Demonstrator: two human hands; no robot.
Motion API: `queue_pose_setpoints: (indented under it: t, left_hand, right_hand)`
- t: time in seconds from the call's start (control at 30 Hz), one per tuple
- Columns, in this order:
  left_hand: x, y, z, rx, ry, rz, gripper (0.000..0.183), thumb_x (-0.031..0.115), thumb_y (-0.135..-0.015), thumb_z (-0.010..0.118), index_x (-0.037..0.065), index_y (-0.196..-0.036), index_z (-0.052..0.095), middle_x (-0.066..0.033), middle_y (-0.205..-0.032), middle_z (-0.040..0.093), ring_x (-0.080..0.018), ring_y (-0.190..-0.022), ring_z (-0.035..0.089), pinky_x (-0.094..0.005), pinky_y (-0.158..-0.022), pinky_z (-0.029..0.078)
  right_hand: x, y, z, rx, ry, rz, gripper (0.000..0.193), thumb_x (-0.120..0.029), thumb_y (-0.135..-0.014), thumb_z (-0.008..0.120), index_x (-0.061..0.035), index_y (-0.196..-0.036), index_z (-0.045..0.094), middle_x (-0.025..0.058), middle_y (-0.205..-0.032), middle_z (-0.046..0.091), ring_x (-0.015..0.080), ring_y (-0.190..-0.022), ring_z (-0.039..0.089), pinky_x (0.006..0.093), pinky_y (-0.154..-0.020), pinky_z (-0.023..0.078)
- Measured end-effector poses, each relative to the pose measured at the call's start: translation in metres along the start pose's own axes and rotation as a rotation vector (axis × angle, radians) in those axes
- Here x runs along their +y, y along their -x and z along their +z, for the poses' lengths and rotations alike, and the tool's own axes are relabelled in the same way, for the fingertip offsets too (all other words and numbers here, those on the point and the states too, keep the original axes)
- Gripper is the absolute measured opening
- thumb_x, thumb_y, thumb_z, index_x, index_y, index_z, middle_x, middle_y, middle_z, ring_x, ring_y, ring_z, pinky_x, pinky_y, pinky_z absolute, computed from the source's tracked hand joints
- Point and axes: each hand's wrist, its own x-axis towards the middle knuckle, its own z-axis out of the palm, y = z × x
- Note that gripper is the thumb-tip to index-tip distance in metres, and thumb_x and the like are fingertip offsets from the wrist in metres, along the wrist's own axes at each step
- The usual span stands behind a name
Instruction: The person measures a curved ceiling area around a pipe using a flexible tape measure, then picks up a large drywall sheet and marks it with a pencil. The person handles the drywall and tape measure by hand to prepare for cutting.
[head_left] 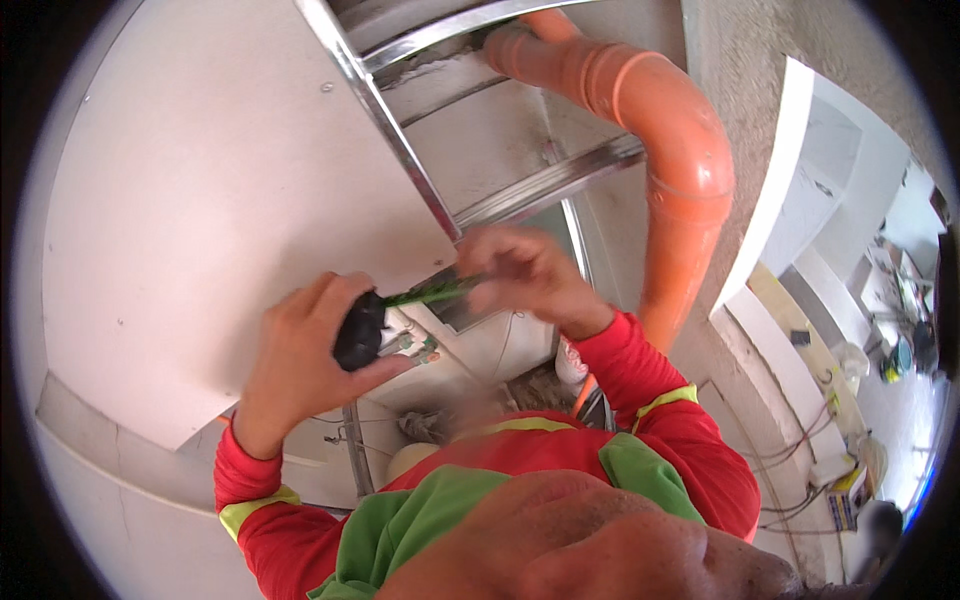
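My left hand (298, 345) is wrapped round the black case of a tape measure (360, 332), close to the pale wall board. A short length of green tape blade (432, 293) runs out of the case to the right. At its far end, my right hand (528, 278) has its fingers closed on the blade, near the lower corner of the metal frame; these fingers are slightly blurred. The pale board (200, 220) with several screw heads fills the left side, and a metal stud frame (400, 160) borders its right edge.
A thick orange pipe (690, 180) bends down just right of my right hand. A metal crosspiece (550, 185) spans the opening behind. Rubble (530, 390) lies low in the middle. Cables (800, 450), a yellow box (848, 498) and other items are at the far right.
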Motion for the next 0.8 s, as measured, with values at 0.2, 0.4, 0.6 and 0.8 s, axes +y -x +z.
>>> queue_pose_setpoints:
  t: [0.2, 0.4, 0.6, 0.8]
  left_hand:
    - [-0.040, 0.025, -0.061, 0.208, -0.314, -0.049, 0.059, 0.010, -0.071, 0.081, 0.002, -0.126, 0.060, -0.0203, -0.125, 0.064, -0.0398, -0.115, 0.063, -0.0438, -0.100, 0.049]
    - [-0.098, 0.049, -0.097, 0.353, -0.460, -0.101, 0.036, 0.011, -0.091, 0.070, 0.004, -0.125, 0.064, -0.0182, -0.136, 0.061, -0.0349, -0.123, 0.060, -0.0425, -0.105, 0.047]
    - [-0.104, 0.038, -0.060, 0.383, -0.581, -0.095, 0.033, 0.009, -0.096, 0.067, 0.006, -0.129, 0.065, -0.0142, -0.136, 0.063, -0.0321, -0.124, 0.060, -0.0414, -0.107, 0.045]
    - [-0.076, 0.007, -0.035, 0.413, -0.506, -0.083, 0.038, 0.008, -0.096, 0.066, 0.008, -0.134, 0.065, -0.0125, -0.135, 0.065, -0.0308, -0.121, 0.061, -0.0404, -0.106, 0.045]
  right_hand:
    - [-0.038, -0.015, -0.080, 0.336, -0.214, -0.028, 0.019, -0.017, -0.094, 0.070, -0.0038, -0.106, 0.063, 0.0094, -0.097, 0.061, 0.0173, -0.080, 0.060, 0.0302, -0.068, 0.054]
    - [-0.047, -0.053, -0.116, 0.313, -0.586, -0.208, 0.023, -0.018, -0.101, 0.059, -0.0017, -0.116, 0.061, 0.0066, -0.096, 0.066, 0.0230, -0.082, 0.068, 0.0368, -0.069, 0.056]
    - [-0.049, -0.077, -0.111, 0.415, -0.531, -0.245, 0.028, -0.022, -0.107, 0.052, -0.0011, -0.125, 0.058, 0.0087, -0.107, 0.067, 0.0233, -0.090, 0.070, 0.0363, -0.077, 0.061]
    - [-0.047, -0.075, -0.083, 0.456, -0.321, -0.136, 0.041, -0.019, -0.107, 0.055, 0.0052, -0.139, 0.049, 0.0163, -0.121, 0.065, 0.0276, -0.098, 0.072, 0.0358, -0.084, 0.062]
